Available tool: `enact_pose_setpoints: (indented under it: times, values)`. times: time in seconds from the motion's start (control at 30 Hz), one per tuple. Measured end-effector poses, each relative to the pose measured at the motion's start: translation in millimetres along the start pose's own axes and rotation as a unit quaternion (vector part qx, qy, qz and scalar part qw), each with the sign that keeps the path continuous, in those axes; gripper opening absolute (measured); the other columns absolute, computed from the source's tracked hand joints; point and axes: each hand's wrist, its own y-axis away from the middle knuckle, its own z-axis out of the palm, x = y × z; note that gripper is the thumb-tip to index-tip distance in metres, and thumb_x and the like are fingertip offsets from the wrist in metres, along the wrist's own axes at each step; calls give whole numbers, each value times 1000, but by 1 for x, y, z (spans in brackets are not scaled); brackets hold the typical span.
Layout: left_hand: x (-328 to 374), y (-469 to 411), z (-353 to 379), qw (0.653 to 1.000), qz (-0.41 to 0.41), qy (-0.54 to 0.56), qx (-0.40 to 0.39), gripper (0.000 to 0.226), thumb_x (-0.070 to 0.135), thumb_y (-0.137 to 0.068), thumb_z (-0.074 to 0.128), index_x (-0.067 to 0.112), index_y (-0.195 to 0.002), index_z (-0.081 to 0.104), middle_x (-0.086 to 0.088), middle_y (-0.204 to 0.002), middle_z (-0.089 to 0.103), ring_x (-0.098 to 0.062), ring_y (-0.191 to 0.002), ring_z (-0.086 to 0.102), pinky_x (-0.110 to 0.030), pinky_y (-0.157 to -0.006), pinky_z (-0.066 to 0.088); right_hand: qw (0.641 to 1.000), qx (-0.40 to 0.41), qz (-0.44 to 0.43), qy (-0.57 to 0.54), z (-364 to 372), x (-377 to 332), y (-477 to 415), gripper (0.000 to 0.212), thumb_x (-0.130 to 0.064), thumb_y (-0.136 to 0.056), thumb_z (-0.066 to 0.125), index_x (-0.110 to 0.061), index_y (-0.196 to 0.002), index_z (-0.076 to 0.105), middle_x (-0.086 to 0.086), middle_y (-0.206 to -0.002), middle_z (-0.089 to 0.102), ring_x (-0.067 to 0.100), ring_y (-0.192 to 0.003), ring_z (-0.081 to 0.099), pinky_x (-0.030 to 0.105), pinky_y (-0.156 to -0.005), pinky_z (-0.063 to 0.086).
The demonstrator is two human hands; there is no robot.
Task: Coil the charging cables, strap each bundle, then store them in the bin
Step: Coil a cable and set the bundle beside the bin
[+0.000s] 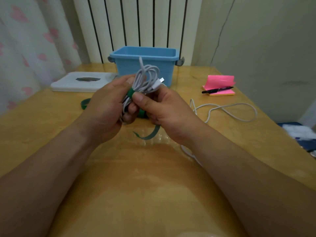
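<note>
A coiled white charging cable stands upright between both hands above the table, its USB plug pointing right. A green strap is wrapped round the bundle's middle. My left hand grips the lower part of the bundle from the left. My right hand pinches the strap against the bundle with the thumb; the strap's loose tail hangs down under this hand. The blue bin stands open behind the hands. A second white cable lies loose on the table at the right.
A white lid lies to the bin's left. Another green strap lies on the wooden table left of my hands. Pink sticky notes with a black pen sit at the right. A radiator stands behind the table.
</note>
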Motion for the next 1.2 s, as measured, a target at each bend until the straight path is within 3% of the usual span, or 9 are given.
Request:
enact_pose_setpoints:
  times: [0.17,0.23,0.33,0.43,0.63,0.73,0.83,0.93,1.2]
  values:
    - [1,-1,5,999,-31,14,8,36,34,-114,44,12,-119,71,-4,-65,46,-13,-52,42,-24,-43,34,999,29,-18,13,1,8,-7,23,-7,-103,66,3,-123,65,9,-84,73,31,-82,72,57,-94,61]
    - [1,-1,7,999,-39,-17,19,38,34,-114,43,9,-117,71,-10,-69,53,-18,-55,49,-29,-45,40,999,43,-19,27,-1,12,-9,17,-7,-102,67,1,-117,67,8,-78,72,36,-77,71,62,-89,61]
    - [1,1,11,995,-18,-87,55,45,43,-116,39,8,-125,65,-15,-86,68,-25,-65,64,-35,-54,52,996,70,-24,59,-1,13,-9,9,-9,-102,68,-6,-110,69,10,-83,75,35,-73,70,61,-81,62]
    - [-2,6,15,972,56,-196,118,31,39,-115,44,13,-117,62,-1,-96,70,-3,-76,67,-16,-61,53,988,132,-23,79,-4,17,-12,17,-16,-100,70,-14,-117,74,6,-108,80,23,-104,76,55,-98,59]
    - [-7,8,18,951,99,-286,64,14,28,-110,57,18,-121,57,0,-102,66,-2,-82,65,-14,-65,52,987,156,12,42,-10,21,-13,22,-19,-102,69,-14,-122,74,5,-116,79,24,-115,74,55,-106,55]
    - [-5,10,17,967,70,-236,67,18,29,-111,54,16,-122,61,-8,-110,69,-16,-95,70,-33,-74,62,989,145,8,40,-9,22,-13,26,-21,-100,71,-14,-125,72,7,-117,79,26,-115,74,54,-104,56]
    - [-5,9,15,982,50,-163,88,32,38,-115,46,15,-121,67,-12,-113,74,-33,-105,72,-54,-88,61,987,152,-1,45,-10,19,-13,28,-20,-99,74,-7,-124,68,7,-105,77,10,-87,75,28,-73,60]
    - [-7,6,12,987,55,-125,85,37,39,-116,44,11,-117,69,-7,-92,71,-29,-78,65,-41,-63,56,986,151,-24,66,-12,16,-12,26,-19,-99,74,-6,-121,67,-3,-87,71,-3,-60,62,12,-55,46]
    - [-9,-4,2,998,22,2,54,47,33,-116,41,-8,-117,63,-6,-75,56,-16,-58,46,-29,-48,34,990,102,-28,97,-14,11,-12,19,-8,-101,69,-5,-119,65,5,-89,72,0,-63,63,14,-58,46]
